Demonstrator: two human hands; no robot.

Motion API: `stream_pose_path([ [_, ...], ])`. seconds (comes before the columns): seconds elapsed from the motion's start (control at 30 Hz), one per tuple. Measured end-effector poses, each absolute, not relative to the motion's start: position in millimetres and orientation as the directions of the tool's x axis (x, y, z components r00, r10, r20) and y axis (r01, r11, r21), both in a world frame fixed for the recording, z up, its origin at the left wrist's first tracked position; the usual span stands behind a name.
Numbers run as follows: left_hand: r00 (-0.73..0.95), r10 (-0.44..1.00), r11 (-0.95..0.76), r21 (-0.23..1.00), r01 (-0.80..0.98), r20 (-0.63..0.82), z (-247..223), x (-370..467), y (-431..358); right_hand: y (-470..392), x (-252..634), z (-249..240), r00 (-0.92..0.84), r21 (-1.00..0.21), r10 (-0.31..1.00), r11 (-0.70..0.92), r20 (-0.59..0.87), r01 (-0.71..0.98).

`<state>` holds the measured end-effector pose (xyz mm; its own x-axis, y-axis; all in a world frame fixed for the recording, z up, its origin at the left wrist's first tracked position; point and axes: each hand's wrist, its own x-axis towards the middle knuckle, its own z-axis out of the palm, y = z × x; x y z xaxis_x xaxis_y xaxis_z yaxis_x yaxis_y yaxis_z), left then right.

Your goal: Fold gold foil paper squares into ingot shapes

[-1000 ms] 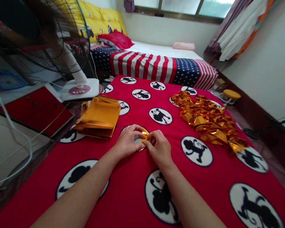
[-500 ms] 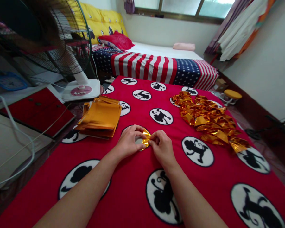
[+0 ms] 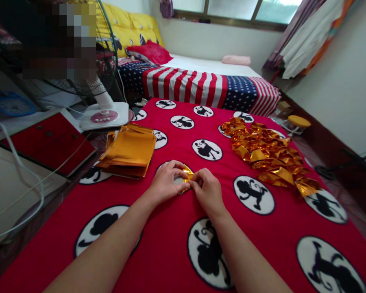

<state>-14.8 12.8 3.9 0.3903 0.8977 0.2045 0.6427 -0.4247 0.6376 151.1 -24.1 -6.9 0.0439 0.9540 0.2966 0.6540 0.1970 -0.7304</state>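
Between my two hands, a small piece of gold foil paper [image 3: 188, 172] is partly folded, its lower part and edges covered by my fingers. My left hand [image 3: 168, 181] grips its left side, thumb below and fingers above. At its right corner my right hand [image 3: 208, 186] pinches the foil between thumb and curled fingers. Left of my hands lies an uneven stack of flat gold foil sheets [image 3: 129, 148]. Over to the right, rows of folded gold foil pieces [image 3: 262, 152] rest on the red blanket with monkey prints [image 3: 171, 248].
An electric fan on a white base [image 3: 116, 116] stands beyond the stack at left. A bed with a stars-and-stripes cover [image 3: 186, 83] runs along the back. A yellow stool [image 3: 299, 121] is at the far right, and a white cable [image 3: 27, 169] hangs at left.
The fingers of my right hand have shifted slightly at the foil's right corner. My left hand keeps its hold, and the stack and folded pieces are unmoved.
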Motion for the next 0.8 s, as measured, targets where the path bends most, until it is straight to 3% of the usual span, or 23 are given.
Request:
stream_pose_path([
  [0.33, 0.358, 0.909, -0.405, 0.648, 0.645, 0.212, 0.4, -13.0, 13.7, -24.8, 153.0, -8.3, 0.092, -0.812, 0.955, 0.188, 0.283, 0.553],
  [0.63, 0.365, 0.905, -0.415, 0.638, 0.649, 0.217, 1.6, -13.1, 12.9, -24.3, 153.5, -9.1, 0.058, -0.758, 0.942, 0.228, 0.330, 0.611],
  [0.8, 0.370, 0.897, -0.433, 0.641, 0.634, 0.240, 2.9, -14.8, 11.9, -36.5, 150.3, 1.5, -0.056, -0.697, 0.943, 0.282, 0.329, 0.659],
])
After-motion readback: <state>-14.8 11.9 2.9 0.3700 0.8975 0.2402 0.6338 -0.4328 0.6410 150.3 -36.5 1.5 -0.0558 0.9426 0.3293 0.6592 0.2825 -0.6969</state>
